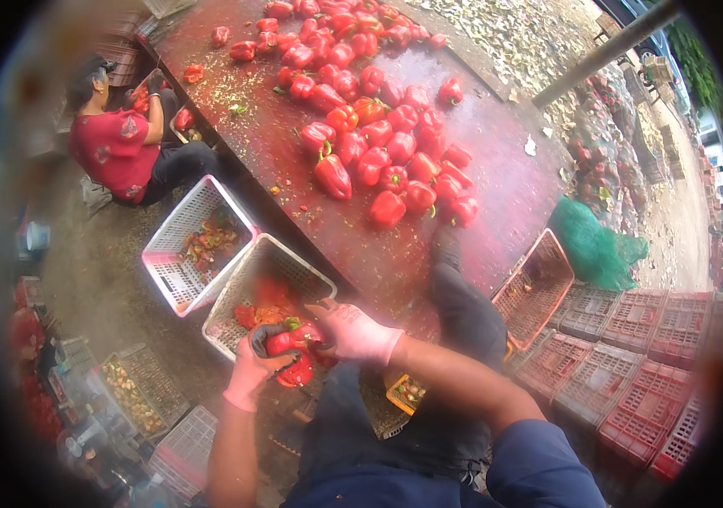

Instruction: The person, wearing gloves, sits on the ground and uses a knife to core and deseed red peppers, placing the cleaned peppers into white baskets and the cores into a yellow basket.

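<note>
My left hand, in a pink glove with dark fingertips, holds a red bell pepper from its left side. The pepper's green stem end faces up, and a cut red piece hangs just below it. On the pepper's right is my right hand, also in a pink glove, its fingers partly hidden against the flesh. Whether it holds a tool cannot be seen. Just beyond my hands stands a white plastic crate with cut red pepper pieces inside. A heap of whole red peppers lies on the red-stained table.
Left of my crate is another white crate holding pepper scraps. A person sits along the table's left edge. To the right stand an orange-brown crate, stacked crates and green netting. A yellow crate sits below my right forearm.
</note>
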Tool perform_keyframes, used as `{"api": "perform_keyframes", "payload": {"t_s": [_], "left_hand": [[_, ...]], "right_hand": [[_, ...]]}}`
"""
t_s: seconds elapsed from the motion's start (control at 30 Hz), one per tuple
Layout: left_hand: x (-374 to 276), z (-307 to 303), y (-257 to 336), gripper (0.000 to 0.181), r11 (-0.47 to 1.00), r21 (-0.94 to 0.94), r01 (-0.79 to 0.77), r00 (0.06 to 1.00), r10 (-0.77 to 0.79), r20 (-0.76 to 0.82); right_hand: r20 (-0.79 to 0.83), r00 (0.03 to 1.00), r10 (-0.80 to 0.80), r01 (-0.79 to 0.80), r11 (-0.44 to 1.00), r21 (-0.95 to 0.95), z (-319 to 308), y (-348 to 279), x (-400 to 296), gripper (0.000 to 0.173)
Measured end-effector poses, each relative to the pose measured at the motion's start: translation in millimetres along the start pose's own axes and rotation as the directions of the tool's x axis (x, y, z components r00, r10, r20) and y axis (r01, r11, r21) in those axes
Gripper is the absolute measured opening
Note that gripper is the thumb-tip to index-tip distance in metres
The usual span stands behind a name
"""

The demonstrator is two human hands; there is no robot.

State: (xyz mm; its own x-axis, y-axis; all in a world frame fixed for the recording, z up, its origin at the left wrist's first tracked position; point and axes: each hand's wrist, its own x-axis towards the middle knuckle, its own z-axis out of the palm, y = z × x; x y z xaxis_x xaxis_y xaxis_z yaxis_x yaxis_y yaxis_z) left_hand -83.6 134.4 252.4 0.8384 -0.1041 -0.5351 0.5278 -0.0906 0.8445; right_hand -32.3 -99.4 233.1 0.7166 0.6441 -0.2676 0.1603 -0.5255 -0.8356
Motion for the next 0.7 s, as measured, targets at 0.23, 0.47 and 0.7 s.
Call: {"api": "perform_keyframes", "payload": {"t_s": [0.23, 0.47, 0.7], "left_hand": [[12.8, -3.5, 36.8, 0.052, 0.998, 0.067, 0.012, 0.992, -0.020, 0.121], [8.2, -7.8, 56.0, 0.054, 0.974, -0.217, 0.066, 0.996, -0.051, 0.075], [12.8, -1.9, 13.1, 0.055, 0.869, -0.486, -0.094, 0.984, 0.007, -0.178]], "right_hand": [[-0.040, 0.999, -0.026, 0.033, 0.979, 0.202, -24.1, -3.0, -4.0, 0.073], [0.084, 0.989, 0.120, -0.142, 0.648, 0.748, -44.4, 1.5, 2.2, 0.055], [0.062, 0.977, 0.205, -0.147, 0.435, 0.888, -55.3, -2.5, 4.9, 0.019]]}}
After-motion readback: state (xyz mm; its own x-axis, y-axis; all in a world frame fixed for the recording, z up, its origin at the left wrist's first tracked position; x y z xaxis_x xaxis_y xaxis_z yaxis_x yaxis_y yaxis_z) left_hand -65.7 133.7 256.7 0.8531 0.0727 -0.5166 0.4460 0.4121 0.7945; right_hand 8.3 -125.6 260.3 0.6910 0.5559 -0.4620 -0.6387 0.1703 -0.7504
